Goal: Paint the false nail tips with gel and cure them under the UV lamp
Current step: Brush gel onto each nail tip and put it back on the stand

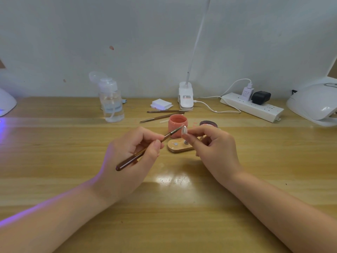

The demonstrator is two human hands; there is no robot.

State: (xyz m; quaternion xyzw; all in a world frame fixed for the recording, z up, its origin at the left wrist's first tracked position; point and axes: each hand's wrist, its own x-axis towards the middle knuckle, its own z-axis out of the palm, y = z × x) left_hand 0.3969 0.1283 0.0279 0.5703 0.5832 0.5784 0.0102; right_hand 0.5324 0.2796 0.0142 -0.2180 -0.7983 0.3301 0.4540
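- The wooden desk [54, 143] carries everything. A white UV lamp [313, 105] sits at its 2 o'clock edge, well apart from the hands, and a second lit lamp [5, 102] throws violet light from 10 o'clock.
- The white power strip [253, 108] lies at 1 o'clock with a charger and a black adapter plugged in; its markings are too small to read.
- The clip-on desk light [186, 96] stands at 12 o'clock. Its label shows red and black print, which is illegible at this size.
- The clear pump bottle [112, 103] stands at 11 o'clock and shows no label.
- The left hand [127, 157] grips the gel brush [144, 150] like a pen, fingers curled round the handle. The brush's long axis runs from 8 o'clock up to 2 o'clock.
- The right hand [217, 150] pinches the stem under the false nail tip [184, 130] between thumb and forefinger, with the other fingers curled.
- The open pink gel jar [177, 123] stands just behind the tip at 12 o'clock, its lid [208, 123] just beside it at 3 o'clock.
- The small wooden tip stand [179, 146] lies below the tip, between the hands.
- The clear tip stands upright with its point at 12 o'clock. The bristles meet it from its 9 o'clock side, touching or nearly so, so the coming stroke likely runs along the tip's length.
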